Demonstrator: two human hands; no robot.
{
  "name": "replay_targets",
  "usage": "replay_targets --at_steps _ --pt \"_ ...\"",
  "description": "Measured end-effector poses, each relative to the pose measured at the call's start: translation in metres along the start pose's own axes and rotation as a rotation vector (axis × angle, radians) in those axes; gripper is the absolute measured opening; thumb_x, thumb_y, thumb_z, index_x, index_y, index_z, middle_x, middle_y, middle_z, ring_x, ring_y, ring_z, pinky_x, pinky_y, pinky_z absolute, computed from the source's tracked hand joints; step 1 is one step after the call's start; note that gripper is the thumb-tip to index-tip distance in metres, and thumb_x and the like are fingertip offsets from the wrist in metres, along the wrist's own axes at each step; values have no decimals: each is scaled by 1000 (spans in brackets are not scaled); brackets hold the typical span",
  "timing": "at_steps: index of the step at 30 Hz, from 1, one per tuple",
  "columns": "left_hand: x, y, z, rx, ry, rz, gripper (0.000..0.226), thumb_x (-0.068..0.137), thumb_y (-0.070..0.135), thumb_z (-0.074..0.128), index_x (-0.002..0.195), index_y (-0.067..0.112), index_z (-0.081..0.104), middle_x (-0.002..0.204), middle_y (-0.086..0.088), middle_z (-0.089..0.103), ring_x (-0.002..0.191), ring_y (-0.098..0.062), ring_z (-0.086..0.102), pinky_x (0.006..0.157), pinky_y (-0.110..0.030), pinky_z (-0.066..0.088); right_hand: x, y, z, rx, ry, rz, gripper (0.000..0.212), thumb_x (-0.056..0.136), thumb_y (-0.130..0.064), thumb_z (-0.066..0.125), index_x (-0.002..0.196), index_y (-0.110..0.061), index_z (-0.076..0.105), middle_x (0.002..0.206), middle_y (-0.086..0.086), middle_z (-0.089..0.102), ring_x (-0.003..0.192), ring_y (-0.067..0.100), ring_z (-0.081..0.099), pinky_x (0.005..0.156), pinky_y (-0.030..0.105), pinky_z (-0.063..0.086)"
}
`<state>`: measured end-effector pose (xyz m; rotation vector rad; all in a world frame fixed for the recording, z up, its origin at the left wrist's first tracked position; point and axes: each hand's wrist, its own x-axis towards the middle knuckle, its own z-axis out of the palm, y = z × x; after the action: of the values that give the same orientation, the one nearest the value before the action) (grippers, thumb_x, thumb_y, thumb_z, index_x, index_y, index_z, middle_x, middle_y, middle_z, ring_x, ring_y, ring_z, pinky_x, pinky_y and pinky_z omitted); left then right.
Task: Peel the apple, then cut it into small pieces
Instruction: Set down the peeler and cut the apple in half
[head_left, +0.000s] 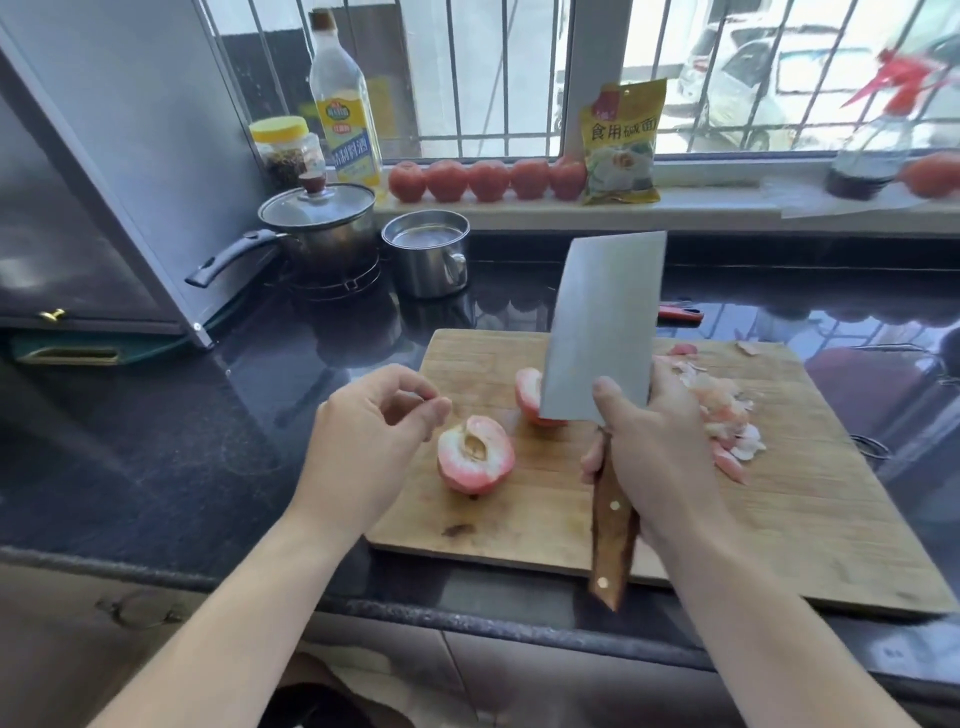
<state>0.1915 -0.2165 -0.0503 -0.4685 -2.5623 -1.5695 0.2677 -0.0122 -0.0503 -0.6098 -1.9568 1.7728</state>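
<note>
On the wooden cutting board (810, 525) lie two halves of a peeled apple. The near half (475, 454) lies cut face up, showing pink flesh and the core. The far half (527, 395) is partly hidden behind a cleaver (605, 322). My right hand (649, 441) grips the cleaver's wooden handle, thumb pressed on the blade's flat side, blade raised upright above the board. My left hand (376, 421) hovers just left of the near half with fingers loosely curled, thumb and forefinger close together, holding nothing that I can see.
A heap of pink peelings (727, 415) lies on the board's right part. Behind stand a lidded saucepan (317, 223), a steel cup (428, 252), a row of tomatoes (488, 179) on the sill, an oil bottle (343, 104), a yellow packet (621, 143) and a red peeler (680, 313).
</note>
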Motion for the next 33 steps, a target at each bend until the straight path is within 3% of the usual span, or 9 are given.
replay_targets --at_steps 3,5,10,14,19,22,25,29,33 --pt "13 29 30 119 -163 128 12 89 21 79 81 28 75 76 14 73 78 3 65 71 -8 43 15 -3 -51 21 126 5 10 97 -14 54 105 -16 60 56 9 58 39 26 53 49 49 53" --pt "23 59 66 231 -285 245 9 91 23 76 85 29 76 78 19 69 79 4 61 70 -9 39 18 -1 -86 -1 221 13 13 96 -10 53 103 -14 62 54 4 59 39 23 54 45 39 53" --pt "54 107 170 445 -506 375 14 90 14 72 84 27 71 96 2 73 94 -21 67 82 -35 55 9 8 -145 -69 324 52 10 96 -15 52 101 -20 58 74 9 64 42 26 57 54 47 54" --pt "66 120 198 618 -636 414 12 95 16 68 104 22 73 107 -1 72 100 -24 67 87 -37 55 0 9 -163 -122 303 68 11 97 -15 50 103 -18 58 79 12 65 42 27 58 52 43 52" --pt "76 117 124 547 -450 290 32 103 32 54 133 24 64 123 -1 71 111 -24 63 95 -37 49 -1 5 -151 -173 236 74 14 96 -15 48 105 -18 58 83 13 69 42 27 60 47 55 53" --pt "67 80 54 517 -301 145 29 101 36 60 125 24 71 136 3 60 127 -19 53 105 -34 41 2 0 -130 -112 143 65 19 98 -9 48 104 -20 61 75 9 71 42 27 54 40 34 49" --pt "34 36 9 489 -171 -78 39 99 48 59 131 27 65 128 4 62 111 -14 56 89 -32 44 6 -3 -105 -169 31 23 15 98 -9 50 106 -16 61 64 27 64 39 25 54 39 28 45" --pt "-4 3 12 476 -263 -320 51 92 71 50 114 29 70 114 8 69 106 -16 61 84 -34 48 8 0 -70 -198 -110 -33 12 97 -10 53 104 -17 60 58 19 54 39 30 53 47 48 52" --pt "-17 3 31 308 -316 -240 28 88 53 70 106 32 68 102 12 67 96 -8 63 84 -26 53 7 1 -54 -251 -188 -113 12 98 -9 52 104 -17 59 49 20 53 37 33 53 43 38 46"
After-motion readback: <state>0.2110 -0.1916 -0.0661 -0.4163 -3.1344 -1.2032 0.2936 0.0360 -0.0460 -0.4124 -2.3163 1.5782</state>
